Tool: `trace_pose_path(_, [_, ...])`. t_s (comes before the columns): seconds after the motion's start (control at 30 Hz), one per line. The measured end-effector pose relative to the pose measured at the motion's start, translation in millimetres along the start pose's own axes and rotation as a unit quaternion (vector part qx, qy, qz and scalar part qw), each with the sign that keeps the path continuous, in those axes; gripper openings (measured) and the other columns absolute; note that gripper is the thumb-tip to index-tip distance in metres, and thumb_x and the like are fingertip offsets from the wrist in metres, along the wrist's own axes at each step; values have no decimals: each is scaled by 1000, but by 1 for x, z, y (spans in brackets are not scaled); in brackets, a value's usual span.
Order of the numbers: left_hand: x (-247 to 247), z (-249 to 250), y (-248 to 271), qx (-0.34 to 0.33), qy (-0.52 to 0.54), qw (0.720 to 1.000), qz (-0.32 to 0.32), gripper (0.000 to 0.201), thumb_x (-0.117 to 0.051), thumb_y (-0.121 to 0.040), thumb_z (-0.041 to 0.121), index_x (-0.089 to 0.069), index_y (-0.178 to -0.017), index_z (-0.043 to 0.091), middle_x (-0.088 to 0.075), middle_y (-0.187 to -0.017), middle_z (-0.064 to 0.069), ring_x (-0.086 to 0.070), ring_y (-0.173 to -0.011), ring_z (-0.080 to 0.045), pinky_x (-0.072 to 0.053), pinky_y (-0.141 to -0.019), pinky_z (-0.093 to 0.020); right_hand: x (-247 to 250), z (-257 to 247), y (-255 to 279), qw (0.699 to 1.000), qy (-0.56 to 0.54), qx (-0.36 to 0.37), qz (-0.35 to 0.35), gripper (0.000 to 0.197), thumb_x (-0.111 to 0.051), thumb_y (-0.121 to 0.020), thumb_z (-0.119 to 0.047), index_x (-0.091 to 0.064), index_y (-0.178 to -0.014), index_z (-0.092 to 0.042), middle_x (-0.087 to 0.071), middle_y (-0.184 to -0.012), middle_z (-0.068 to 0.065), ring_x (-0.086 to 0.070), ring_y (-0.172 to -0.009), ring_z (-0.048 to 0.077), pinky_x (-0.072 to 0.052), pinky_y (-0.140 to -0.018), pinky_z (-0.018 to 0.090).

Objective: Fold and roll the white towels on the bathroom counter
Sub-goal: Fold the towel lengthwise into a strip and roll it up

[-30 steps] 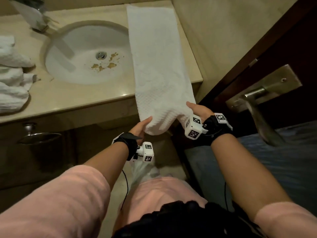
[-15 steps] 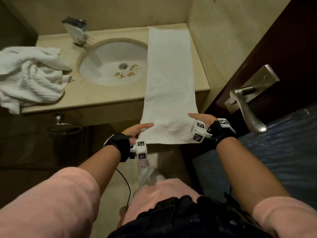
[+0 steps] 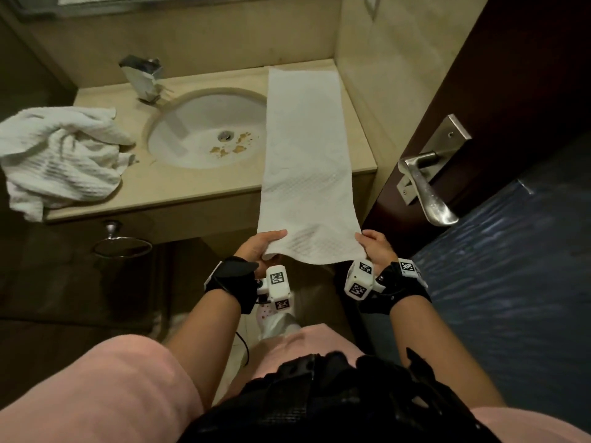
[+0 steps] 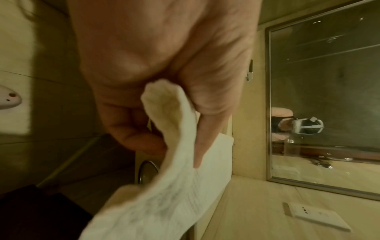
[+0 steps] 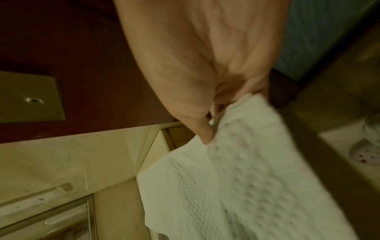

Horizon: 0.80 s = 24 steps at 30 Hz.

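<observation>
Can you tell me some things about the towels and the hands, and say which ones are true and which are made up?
1. Both hands hold the long towel. True: the left hand pinches one near corner and the right hand the other.
2. The long towel is rolled up. False: it lies flat along the counter, its near end hanging past the edge.
3. A crumpled towel sits left of the sink. True.
4. The long towel lies inside the sink. False: it lies beside the sink, on its right.
5. The door handle is held in a hand's grip. False: no hand touches it.
</observation>
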<state>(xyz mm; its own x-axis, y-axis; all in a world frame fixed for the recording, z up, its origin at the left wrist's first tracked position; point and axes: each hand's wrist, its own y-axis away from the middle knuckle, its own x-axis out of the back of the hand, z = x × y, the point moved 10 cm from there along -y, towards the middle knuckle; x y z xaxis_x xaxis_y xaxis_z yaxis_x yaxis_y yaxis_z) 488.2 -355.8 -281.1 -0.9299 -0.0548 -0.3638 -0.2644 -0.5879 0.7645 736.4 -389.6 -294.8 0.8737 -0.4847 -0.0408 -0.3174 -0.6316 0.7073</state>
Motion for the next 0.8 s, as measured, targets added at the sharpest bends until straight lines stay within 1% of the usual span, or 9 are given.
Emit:
trace_pose_path(0.07, [5, -3, -1, -9, 31, 999, 30, 30, -63, -89, 9, -59, -118, 3, -71, -99, -10, -71, -79, -18, -55, -55, -24, 1, 6, 2, 998, -54, 16, -8, 20, -52, -97, -8, -52, -117, -5, -60, -105, 14, -61, -78, 20, -54, -54, 28])
trace_pose_path(0.1, [9, -3, -1, -20, 36, 998, 52, 33, -65, -88, 9, -59, -120, 3, -69, -107, -10, -69, -88, -21, -56, -58, -27, 4, 9, 3, 997, -77, 25, -8, 20, -52, -96, -7, -54, -116, -3, -62, -104, 14, -63, -80, 20, -56, -54, 25])
trace_pose_path(0.17, [21, -3, 1, -54, 48, 992, 105, 34, -67, -86, 8, -60, -119, 3, -67, -113, -12, -66, -93, -22, -55, -61, -29, 8, 13, 7, 994, -101, 38, -2, 20, -54, -95, -3, -55, -115, 0, -64, -97, 12, -63, -82, 21, -57, -54, 23])
trace_pose_path(0.27, [30, -2, 3, -106, 26, 983, 145, 33, -68, -85, 6, -58, -116, 3, -65, -118, -14, -64, -101, -28, -54, -69, -31, 12, 18, 14, 993, -111, 46, -2, 10, -55, -92, 2, -58, -102, 0, -64, -93, 12, -63, -82, 21, -57, -56, 21])
trace_pose_path(0.37, [34, -6, 3, -124, 3, 979, 162, 31, -67, -86, 6, -57, -115, 4, -64, -116, -14, -63, -102, -29, -55, -75, -33, 12, 23, 20, 993, -109, 46, -15, 6, -57, -91, 2, -61, -95, 0, -65, -92, 13, -65, -82, 20, -58, -61, 20])
trace_pose_path(0.47, [34, -8, 3, -131, 8, 979, 159, 34, -65, -87, 5, -56, -120, 1, -63, -118, -15, -62, -102, -29, -53, -82, -36, 8, 27, 22, 993, -100, 44, -39, 13, -61, -89, 1, -63, -101, 5, -68, -94, 15, -67, -87, 22, -57, -83, 29])
trace_pose_path(0.53, [35, -9, 3, -129, 7, 979, 160, 34, -65, -87, 6, -56, -120, 1, -63, -120, -16, -62, -103, -29, -53, -83, -37, 7, 27, 25, 994, -92, 38, -52, 12, -65, -86, -2, -66, -97, 3, -70, -96, 17, -69, -91, 26, -54, -90, 36])
trace_pose_path(0.7, [33, -6, 5, -131, 15, 979, 155, 36, -64, -88, 5, -55, -123, 1, -62, -122, -16, -62, -104, -29, -51, -87, -37, 5, 27, 29, 997, -25, 32, -65, 27, -76, -78, -7, -68, -102, 2, -72, -99, 16, -70, -95, 28, -55, -88, 39])
trace_pose_path(0.8, [33, -2, 7, -132, 20, 979, 157, 35, -64, -88, 4, -55, -122, 0, -62, -122, -17, -61, -105, -30, -51, -88, -39, 2, 22, 30, 997, 11, 35, -64, 15, -73, -80, -5, -68, -94, -1, -71, -97, 14, -69, -89, 22, -55, -75, 27])
